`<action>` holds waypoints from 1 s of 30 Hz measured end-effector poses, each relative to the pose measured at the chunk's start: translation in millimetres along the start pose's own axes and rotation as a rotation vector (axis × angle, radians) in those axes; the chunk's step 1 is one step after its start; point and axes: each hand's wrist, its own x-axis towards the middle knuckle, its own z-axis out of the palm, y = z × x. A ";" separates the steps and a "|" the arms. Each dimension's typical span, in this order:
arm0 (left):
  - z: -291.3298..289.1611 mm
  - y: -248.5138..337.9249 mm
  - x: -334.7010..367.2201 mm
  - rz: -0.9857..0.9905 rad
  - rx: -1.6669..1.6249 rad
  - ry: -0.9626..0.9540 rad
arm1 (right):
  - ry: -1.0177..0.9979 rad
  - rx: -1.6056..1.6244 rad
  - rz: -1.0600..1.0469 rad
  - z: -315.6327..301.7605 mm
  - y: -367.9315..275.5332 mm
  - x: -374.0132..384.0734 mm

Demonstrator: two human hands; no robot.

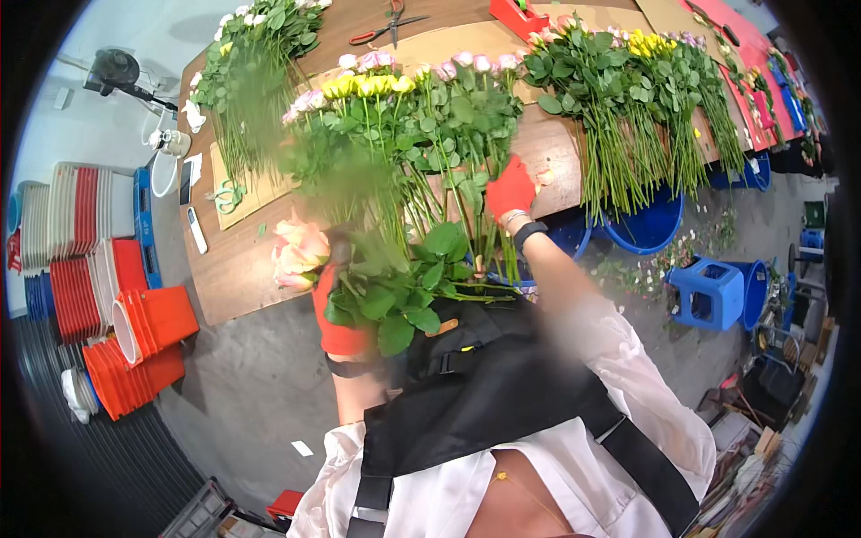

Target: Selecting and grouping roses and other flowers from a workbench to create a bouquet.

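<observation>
My left hand (343,316), in a red glove, is closed around the stems of a small bunch of peach roses (301,247). The blooms point left and the leafy stems (395,309) lie across the front of my apron. My right hand (511,190), also red-gloved, reaches to the right edge of a heap of pink and yellow roses (368,86) on the table. It looks closed by the leaves and stems there, but what its fingers hold is hidden. A blurred patch covers part of the heap's left side.
The wooden table (233,282) bears more roses (619,99) on the right, red-handled scissors (387,25), green-handled scissors (226,195) and a phone (196,230). Blue tubs (644,229) stand under its edge. A blue stool (708,291) is at right, orange buckets (154,321) at left.
</observation>
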 end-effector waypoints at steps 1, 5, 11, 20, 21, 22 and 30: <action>5.1 7.0 1.7 -0.085 -0.190 0.032 | 0.049 0.110 0.072 4.1 8.0 4.2; -15.8 2.2 2.5 0.105 0.165 -0.069 | 0.246 0.116 -0.213 -24.2 -17.4 -1.7; -12.4 6.0 -2.2 0.228 0.528 -0.094 | -0.055 -0.254 -0.461 5.1 -67.2 -12.9; -12.9 14.4 -1.9 0.130 0.428 0.032 | -0.180 0.923 0.132 -16.5 -40.4 -7.5; -16.0 0.5 0.6 0.130 0.197 0.053 | -0.207 1.182 0.122 -15.3 -34.7 -10.2; -15.7 -5.1 4.1 0.134 -0.036 0.072 | -0.233 1.443 0.104 -9.1 -26.2 -5.8; -12.5 -15.9 33.5 0.107 -0.302 -0.284 | -0.026 1.281 0.012 -14.0 -18.6 7.4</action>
